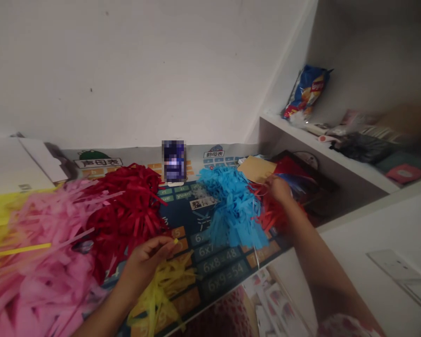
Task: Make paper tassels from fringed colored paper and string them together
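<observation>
Left hand (149,262): pinching a yellow paper strip (176,241).
Right hand (279,191): pressed together among red paper strips (272,213).
Mat edge (210,305): approached by a yellow paper bundle (161,285).

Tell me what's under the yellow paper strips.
The yellow paper strips lie on a dark printed multiplication-table mat, whose orange and dark panels show around them; the printing directly beneath the bunch is covered and cannot be seen.

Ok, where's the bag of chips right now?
Head view, upper right: the Lay's chip bag stands on the white shelf, above the right hand.
</observation>
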The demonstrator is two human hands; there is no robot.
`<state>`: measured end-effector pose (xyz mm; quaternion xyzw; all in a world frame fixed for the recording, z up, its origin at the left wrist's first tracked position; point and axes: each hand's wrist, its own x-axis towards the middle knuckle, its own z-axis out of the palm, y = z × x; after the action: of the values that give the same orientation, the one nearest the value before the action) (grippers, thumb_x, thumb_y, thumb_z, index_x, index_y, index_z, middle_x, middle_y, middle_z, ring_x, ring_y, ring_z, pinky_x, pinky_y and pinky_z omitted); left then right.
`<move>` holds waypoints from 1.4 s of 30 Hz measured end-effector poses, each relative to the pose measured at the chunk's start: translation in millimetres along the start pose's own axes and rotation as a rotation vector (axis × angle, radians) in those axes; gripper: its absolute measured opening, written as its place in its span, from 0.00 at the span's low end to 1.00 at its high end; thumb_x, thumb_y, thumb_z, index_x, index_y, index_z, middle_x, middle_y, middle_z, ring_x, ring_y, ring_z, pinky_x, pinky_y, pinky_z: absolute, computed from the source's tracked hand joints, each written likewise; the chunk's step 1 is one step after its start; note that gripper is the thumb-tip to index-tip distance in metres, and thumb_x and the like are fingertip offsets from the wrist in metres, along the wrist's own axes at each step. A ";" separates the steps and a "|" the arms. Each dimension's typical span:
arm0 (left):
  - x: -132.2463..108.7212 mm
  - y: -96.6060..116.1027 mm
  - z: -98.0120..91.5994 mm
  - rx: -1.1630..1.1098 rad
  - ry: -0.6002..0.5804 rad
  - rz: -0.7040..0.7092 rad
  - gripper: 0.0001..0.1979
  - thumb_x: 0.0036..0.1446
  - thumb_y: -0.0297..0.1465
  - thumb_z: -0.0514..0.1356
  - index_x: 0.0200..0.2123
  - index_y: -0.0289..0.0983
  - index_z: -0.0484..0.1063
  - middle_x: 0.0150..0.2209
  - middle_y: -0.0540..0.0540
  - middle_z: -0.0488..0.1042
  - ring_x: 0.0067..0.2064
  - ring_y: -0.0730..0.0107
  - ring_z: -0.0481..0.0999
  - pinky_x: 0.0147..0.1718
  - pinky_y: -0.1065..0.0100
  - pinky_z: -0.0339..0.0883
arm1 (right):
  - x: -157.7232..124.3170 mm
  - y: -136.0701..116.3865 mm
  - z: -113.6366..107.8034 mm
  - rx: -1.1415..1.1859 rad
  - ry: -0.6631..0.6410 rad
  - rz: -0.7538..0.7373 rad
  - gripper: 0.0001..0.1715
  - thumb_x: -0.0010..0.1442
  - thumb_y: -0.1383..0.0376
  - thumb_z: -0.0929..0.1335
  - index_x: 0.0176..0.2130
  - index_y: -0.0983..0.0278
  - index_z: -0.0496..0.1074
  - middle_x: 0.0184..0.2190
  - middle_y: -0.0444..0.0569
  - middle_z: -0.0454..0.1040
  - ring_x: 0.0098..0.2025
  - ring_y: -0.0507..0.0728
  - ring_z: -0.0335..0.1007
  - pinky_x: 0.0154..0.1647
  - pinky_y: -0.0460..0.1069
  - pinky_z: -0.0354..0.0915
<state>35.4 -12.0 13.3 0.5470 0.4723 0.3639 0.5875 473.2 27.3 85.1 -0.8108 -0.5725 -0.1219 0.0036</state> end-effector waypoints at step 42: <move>-25.8 -2.6 12.0 0.322 0.020 0.403 0.10 0.53 0.34 0.65 0.36 0.37 0.69 0.33 0.47 0.76 0.34 0.70 0.76 0.33 0.71 0.66 | -181.1 -221.5 -5.6 1.340 -0.342 -0.364 0.13 0.62 0.56 0.65 0.33 0.63 0.72 0.24 0.44 0.72 0.27 0.53 0.68 0.26 0.46 0.62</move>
<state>39.2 -40.3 14.3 0.7130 0.4114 0.3993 0.4037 209.3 -65.2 24.3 -0.5335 -0.6431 0.3861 0.3909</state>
